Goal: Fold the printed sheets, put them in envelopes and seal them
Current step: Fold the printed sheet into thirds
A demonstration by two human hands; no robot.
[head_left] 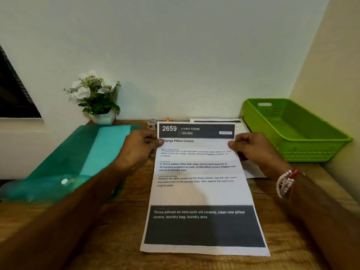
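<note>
Wooden desk (120, 215) carries the sheet (200, 191); its near edge lies flat, its far end is lifted. Left hand (139, 148) and right hand (253, 148) each pinch one far corner of the sheet. If one hand pulls ahead, I think the fold goes crooked. Behind the sheet, the tape roll (152, 124) could be knocked.

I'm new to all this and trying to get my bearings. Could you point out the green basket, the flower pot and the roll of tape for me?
green basket (303, 151), head view, on its front wall.
flower pot (103, 118), head view, on its white front.
roll of tape (152, 124), head view, on its side.
</note>
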